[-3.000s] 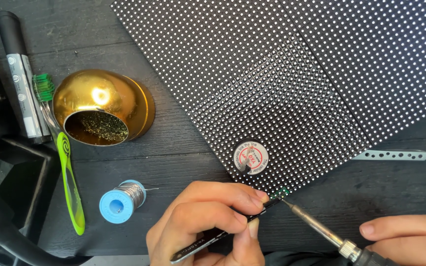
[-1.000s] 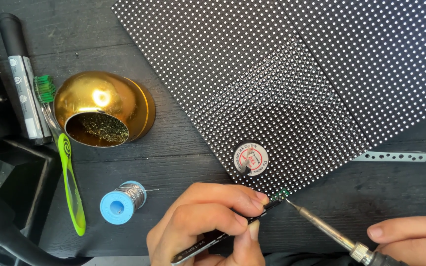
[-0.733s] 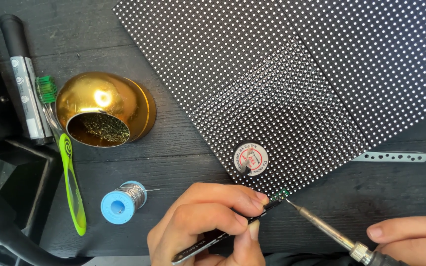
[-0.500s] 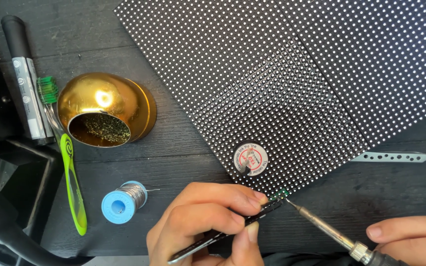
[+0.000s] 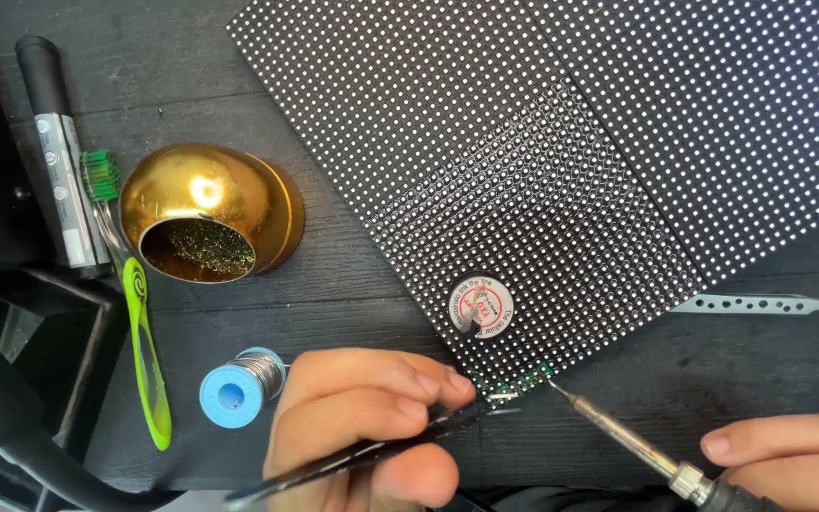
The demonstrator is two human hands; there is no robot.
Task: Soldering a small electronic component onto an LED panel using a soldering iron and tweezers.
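Our left hand point(image 5: 362, 427) pinches black tweezers point(image 5: 381, 450), fingers closed, tips at LED panel point(image 5: 561, 190) corner just right of it. Our right hand point(image 5: 789, 460) grips soldering iron point(image 5: 618, 436), tip touching same corner btwn both hands.

Both hands are bare, the left hand point(image 5: 362, 427) and right hand point(image 5: 789, 460) showing short, plain nails and no rings.
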